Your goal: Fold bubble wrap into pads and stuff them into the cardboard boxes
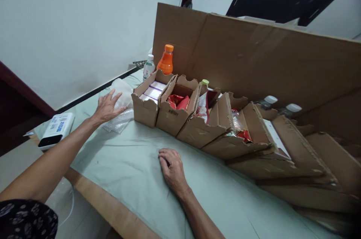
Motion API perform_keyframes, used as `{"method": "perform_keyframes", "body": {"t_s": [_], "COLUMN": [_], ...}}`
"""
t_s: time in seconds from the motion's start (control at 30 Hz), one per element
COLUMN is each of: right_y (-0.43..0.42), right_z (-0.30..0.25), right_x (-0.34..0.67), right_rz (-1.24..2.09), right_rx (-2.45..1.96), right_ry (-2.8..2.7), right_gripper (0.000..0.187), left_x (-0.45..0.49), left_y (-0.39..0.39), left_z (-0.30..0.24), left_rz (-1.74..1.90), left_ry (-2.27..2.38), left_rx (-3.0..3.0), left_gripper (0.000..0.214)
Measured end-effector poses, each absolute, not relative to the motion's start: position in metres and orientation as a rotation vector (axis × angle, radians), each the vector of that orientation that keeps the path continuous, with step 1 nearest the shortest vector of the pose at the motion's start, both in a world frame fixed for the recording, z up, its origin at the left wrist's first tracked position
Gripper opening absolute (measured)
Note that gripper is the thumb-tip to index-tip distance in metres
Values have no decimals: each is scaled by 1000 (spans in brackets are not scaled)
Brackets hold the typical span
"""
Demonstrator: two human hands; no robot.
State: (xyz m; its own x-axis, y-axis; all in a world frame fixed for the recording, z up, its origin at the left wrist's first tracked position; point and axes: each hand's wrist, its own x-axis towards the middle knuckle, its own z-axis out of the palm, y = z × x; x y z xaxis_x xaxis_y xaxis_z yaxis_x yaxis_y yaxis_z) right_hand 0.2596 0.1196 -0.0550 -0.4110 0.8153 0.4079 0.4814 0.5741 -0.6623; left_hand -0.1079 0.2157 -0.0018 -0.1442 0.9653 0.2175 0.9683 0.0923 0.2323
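My left hand [108,107] reaches out with its fingers spread, over or against a crumpled translucent plastic bag [121,122]; whether it touches the bag I cannot tell. Just right of the bag stands a cardboard bin [143,113] holding white boxes with purple edges [152,92]. My right hand [172,169] rests on the pale green cloth [135,171], its fingers curled together and nothing visible in them. A second cardboard bin [169,118] with red packets [179,101] lies beyond that hand.
More cardboard bins [248,152] run to the right, before a tall cardboard panel [254,54]. An orange bottle [166,60] and a clear bottle [149,67] stand behind the first bin. At the left table edge lies a white box [60,124] with a dark phone-like object [50,141].
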Motion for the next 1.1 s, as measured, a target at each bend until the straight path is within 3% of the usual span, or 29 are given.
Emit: {"method": "perform_keyframes", "body": {"t_s": [0.17,0.37,0.53,0.67,0.93,1.1], "right_y": [119,119,124,99,-29,-68], "right_z": [-56,-54,-41,-15,20,42], "right_x": [259,257,255,275,415,541], "right_rz": [590,673,765,816,648,281], "right_rx": [-1053,-1120,-1128,-1136,-1264,-1563], "right_ry": [-2080,-2053,-2051,-2052,-2073,-1834], "right_gripper": [19,20,20,25,21,21], "left_x": [-100,-94,-45,32,132,147], "left_y": [218,195,122,46,-14,-15], "left_z": [-13,9,16,-9,-58,-83], "left_rz": [-384,-495,-730,-766,-961,-1062], "left_ry": [-2381,-2333,-2138,-1852,-1436,-1347], "left_rx": [-2190,-2091,-2118,-2548,-2848,-2765], "left_gripper": [72,79,75,63,51,48]}}
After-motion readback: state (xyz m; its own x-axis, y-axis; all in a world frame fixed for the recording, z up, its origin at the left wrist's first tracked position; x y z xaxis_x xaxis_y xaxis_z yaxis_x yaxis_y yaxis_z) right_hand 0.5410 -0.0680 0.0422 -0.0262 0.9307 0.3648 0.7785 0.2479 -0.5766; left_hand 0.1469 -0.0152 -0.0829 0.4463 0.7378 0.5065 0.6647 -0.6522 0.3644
